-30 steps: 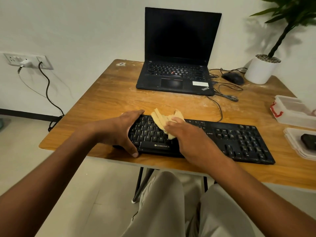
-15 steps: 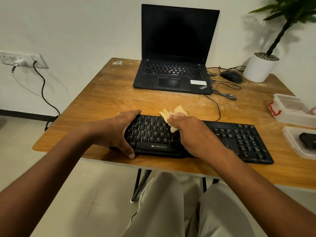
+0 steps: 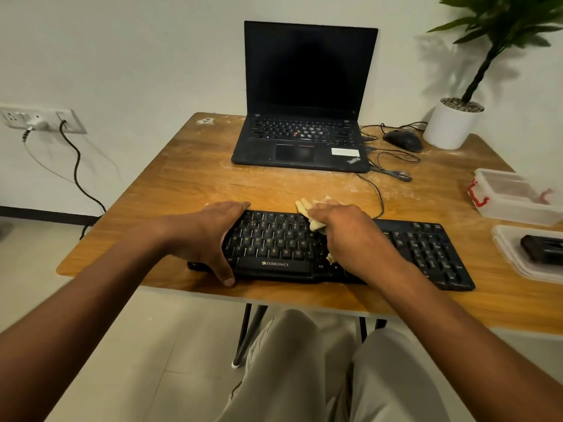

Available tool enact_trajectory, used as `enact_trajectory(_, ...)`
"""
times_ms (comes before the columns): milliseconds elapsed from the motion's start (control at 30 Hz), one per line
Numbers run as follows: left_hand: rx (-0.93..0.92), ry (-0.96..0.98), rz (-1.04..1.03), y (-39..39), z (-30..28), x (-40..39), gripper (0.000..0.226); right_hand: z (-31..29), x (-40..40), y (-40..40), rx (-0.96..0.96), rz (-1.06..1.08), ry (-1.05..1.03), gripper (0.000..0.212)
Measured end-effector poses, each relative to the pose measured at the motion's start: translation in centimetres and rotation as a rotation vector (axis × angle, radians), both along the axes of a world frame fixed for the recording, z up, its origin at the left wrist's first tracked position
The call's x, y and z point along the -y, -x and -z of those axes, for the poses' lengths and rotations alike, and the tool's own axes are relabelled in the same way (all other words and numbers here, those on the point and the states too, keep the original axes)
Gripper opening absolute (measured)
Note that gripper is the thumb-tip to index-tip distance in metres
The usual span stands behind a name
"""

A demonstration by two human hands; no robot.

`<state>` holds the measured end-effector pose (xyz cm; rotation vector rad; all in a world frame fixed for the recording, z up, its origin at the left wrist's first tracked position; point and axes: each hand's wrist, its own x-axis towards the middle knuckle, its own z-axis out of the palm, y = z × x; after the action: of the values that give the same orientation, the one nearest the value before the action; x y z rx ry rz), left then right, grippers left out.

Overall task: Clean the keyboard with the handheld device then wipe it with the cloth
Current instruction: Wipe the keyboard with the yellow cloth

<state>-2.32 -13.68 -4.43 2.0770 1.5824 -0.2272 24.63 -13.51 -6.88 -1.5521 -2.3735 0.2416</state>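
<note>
Right hand [image 3: 353, 236] grips the cloth [image 3: 315, 213] on mid keyboard [image 3: 426, 251] at bench [image 3: 189, 178] 6 o'clock edge, left hand [image 3: 210, 236] clamps its 9 o'clock end; should wipe row by row toward 3 o'clock, pressing lightly.

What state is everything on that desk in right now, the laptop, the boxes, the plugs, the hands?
laptop: lid open, screen dark.
keyboard: flat on the table, being wiped.
cloth: bunched, pressed on the keys.
right hand: holds the cloth.
left hand: grips the keyboard's left end.
mouse: idle, cabled.
wall socket: plugs inserted.
clear box: lid off.
</note>
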Motion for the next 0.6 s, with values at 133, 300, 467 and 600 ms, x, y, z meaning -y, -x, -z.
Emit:
enact_trajectory(133, -0.014, -0.01, 0.126, -3.5, -0.6, -0.4, 0.146, -1.0, 1.4, -1.7, -0.119, 0.047, -0.051, 0.05)
enact_trajectory(300, -0.054, -0.077, 0.213, -6.5, 0.1, -1.0, 0.143, -3.5, 1.8, -4.6, -0.218, 0.204, -0.12, 0.042)
enact_trajectory(467, -0.051, -0.091, 0.195, -6.8, 0.4, -1.2, 0.144, -4.5, -0.3, -4.9, -0.202, 0.324, -0.289, 0.033)
enact_trajectory(600, -0.056, -0.084, 0.19, -6.8, 0.4, -1.3, 0.144, -1.0, -0.3, -1.4, -0.146, 0.217, -0.166, 0.03)
